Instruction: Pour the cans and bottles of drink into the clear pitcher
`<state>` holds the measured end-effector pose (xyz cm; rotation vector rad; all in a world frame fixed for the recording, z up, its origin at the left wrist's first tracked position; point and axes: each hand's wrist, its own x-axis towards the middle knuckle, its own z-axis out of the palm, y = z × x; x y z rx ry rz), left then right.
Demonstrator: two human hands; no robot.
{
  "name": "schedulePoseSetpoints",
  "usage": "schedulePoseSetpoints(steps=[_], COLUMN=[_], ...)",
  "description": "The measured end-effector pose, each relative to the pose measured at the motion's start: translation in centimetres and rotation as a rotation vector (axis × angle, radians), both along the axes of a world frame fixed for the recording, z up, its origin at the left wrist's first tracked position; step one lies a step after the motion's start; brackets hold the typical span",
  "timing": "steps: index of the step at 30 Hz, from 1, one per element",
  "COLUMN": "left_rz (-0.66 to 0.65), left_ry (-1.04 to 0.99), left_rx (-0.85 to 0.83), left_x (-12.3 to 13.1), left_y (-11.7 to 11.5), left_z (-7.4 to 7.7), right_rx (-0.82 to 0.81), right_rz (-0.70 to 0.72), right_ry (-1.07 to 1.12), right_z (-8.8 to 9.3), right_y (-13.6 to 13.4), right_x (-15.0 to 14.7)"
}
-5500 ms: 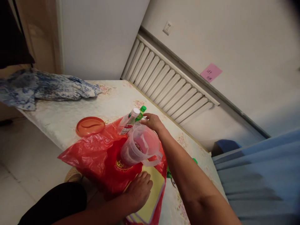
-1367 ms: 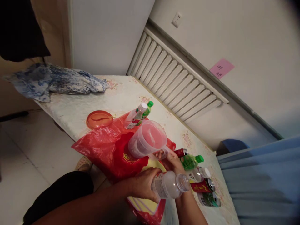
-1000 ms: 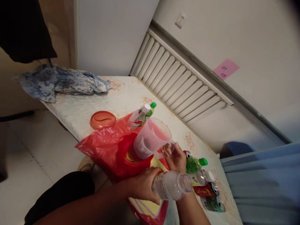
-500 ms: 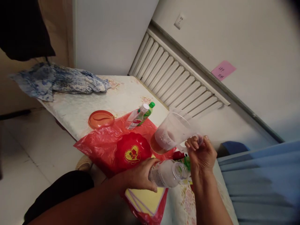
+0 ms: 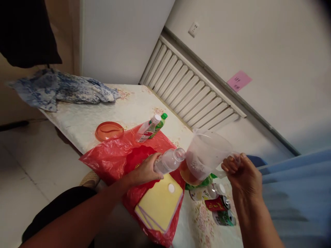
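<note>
My left hand (image 5: 146, 169) is wrapped round a clear plastic bottle (image 5: 168, 162), which is uncapped and tilted with its mouth toward the jug. By its handle, my right hand (image 5: 241, 174) grips a translucent plastic jug (image 5: 207, 153) with brown liquid (image 5: 191, 174) in the bottom. The bottle's mouth is close to the jug's left side; whether they touch I cannot tell. Beneath my left hand lie a red scalloped dish (image 5: 134, 158), partly hidden, and yellow sheets (image 5: 160, 203) with a white bottle cap (image 5: 171, 187) on top, all on a red plastic bag (image 5: 103, 160).
Two upright bottles (image 5: 147, 129) stand on the bag's far part, near an orange lid (image 5: 109, 131). Lying at the right are a red can (image 5: 217, 204), a green can (image 5: 224, 218) and bottles. A patterned cloth (image 5: 77, 90) is on the far left; a radiator (image 5: 191, 82) lines the wall.
My left hand has moved the bottle up and left, away from my right wrist. The jug has shifted right and slightly down, uncovering the cans. The white cap on the yellow sheets now shows.
</note>
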<state>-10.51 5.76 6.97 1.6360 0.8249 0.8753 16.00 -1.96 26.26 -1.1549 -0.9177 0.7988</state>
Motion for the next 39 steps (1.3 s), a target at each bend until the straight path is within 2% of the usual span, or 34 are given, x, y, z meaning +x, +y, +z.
schedulePoseSetpoints(steps=[5, 10, 18, 39], left_rz=[0.035, 0.082, 0.143, 0.161], left_ry=[-0.146, -0.147, -0.124, 0.019], left_rx=[0.012, -0.023, 0.049, 0.131], left_x=[0.1, 0.2, 0.7, 0.9], left_y=[0.8, 1.8, 3.0, 3.1], left_z=[-0.8, -1.5, -3.1, -3.2], right_rx=[-0.045, -0.07, -0.152, -0.302], right_rz=[0.04, 0.078, 0.163, 0.1], right_ry=[-0.074, -0.183, -0.342, -0.683], right_z=[1.5, 2.3, 2.6, 5.0], right_y=[-1.3, -1.6, -1.3, -0.2], right_x=[0.4, 0.8, 1.1, -1.1])
